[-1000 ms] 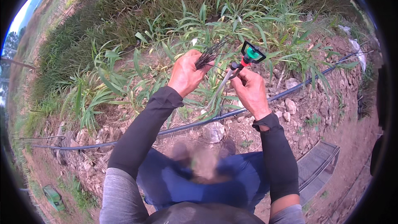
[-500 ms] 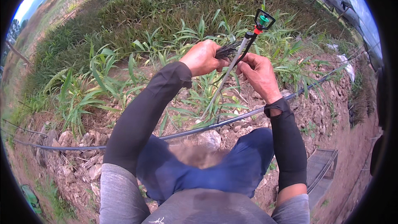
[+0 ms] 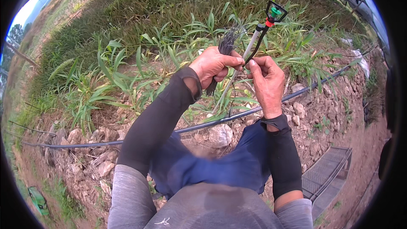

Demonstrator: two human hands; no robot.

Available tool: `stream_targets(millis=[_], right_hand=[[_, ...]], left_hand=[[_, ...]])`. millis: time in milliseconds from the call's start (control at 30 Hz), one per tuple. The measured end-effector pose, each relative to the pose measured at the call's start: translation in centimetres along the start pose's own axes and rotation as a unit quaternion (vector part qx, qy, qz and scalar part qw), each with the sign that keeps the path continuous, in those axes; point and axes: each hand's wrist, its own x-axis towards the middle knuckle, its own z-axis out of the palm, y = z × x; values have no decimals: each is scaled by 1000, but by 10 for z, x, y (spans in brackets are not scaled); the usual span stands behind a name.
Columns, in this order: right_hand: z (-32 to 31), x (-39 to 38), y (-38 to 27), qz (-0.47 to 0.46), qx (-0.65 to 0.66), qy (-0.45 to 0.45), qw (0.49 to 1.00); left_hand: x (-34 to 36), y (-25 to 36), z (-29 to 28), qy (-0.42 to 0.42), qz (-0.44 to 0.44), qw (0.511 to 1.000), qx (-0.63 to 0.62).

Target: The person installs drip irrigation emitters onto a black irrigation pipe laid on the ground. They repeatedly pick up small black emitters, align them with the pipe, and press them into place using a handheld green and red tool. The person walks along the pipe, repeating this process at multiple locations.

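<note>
My left hand [image 3: 216, 64] is closed around a bundle of thin black ties [image 3: 227, 42], whose ends fan out above and below the fist. Its thumb and fingertip reach the sprinkler stake. That stake is a thin grey rod [image 3: 253, 41] standing tilted in the soil, with a black tube [image 3: 259, 46] beside it and a sprinkler head [image 3: 274, 12] with a black frame, green spinner and red collar on top. My right hand [image 3: 266, 74] pinches close to the tube, fingertips near the left thumb. What lies between its fingertips is too small to make out.
A dark hose [image 3: 207, 124] runs across the stony bank in front of my knees. Leafy plants [image 3: 123, 76] grow behind it. A metal mesh rack [image 3: 326, 171] stands at lower right, and a green object [image 3: 38, 200] lies at lower left. White scraps [image 3: 361, 63] lie far right.
The tie bundle has turned more upright in my left hand, and the left thumb has come to the stake. My right hand has shifted slightly right and down, its fingers still pinched.
</note>
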Motion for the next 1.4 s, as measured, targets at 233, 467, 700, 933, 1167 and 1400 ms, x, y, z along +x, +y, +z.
stream_targets(millis=[233,467,700,933,1167,1400], right_hand=[[9,-13,25,-143,-126,75,979],[24,-25,3,-64,-29,76,995],[24,-22,2,-125,-97,46,986],[16,-18,2,13,95,-13,995],[4,-6,13,-29,15,-16,999],[4,-1,10,-114,-107,-5,988]], left_hand=[[7,-17,1,-26,-30,992,-117],[8,-22,4,-20,-25,985,-171],[10,-17,3,3,-17,991,-136],[14,-22,-1,19,-17,981,-191],[8,-16,1,39,1,989,-142],[4,-6,3,68,-4,993,-96]])
